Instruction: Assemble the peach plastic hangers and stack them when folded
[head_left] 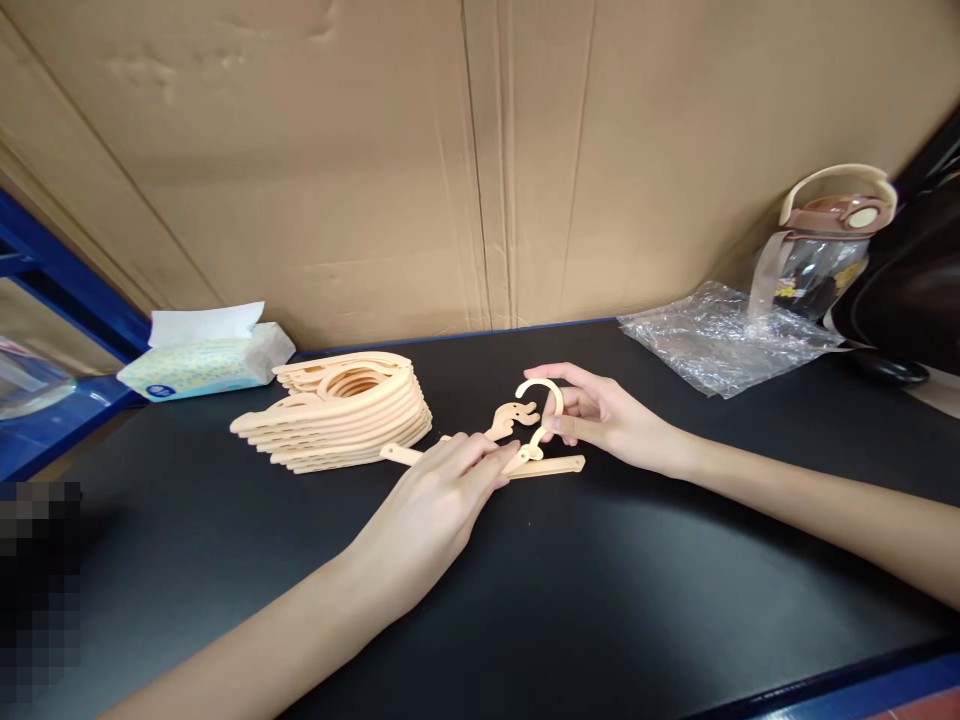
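Observation:
A peach plastic hanger (525, 445) lies on the black tabletop (600, 580) in the middle. My right hand (600, 415) pinches its curved hook between thumb and fingers. My left hand (442, 495) lies over the hanger's bar, fingers pressed down on it near the middle joint. A stack of several matching peach hangers (341, 410) rests just to the left of both hands, untouched.
A tissue box (206, 360) sits at the back left. Crumpled clear plastic wrap (720, 345) lies at the back right, next to a clear water bottle with a beige lid (825, 240) and a dark object (911, 280). A cardboard wall (480, 150) closes the back.

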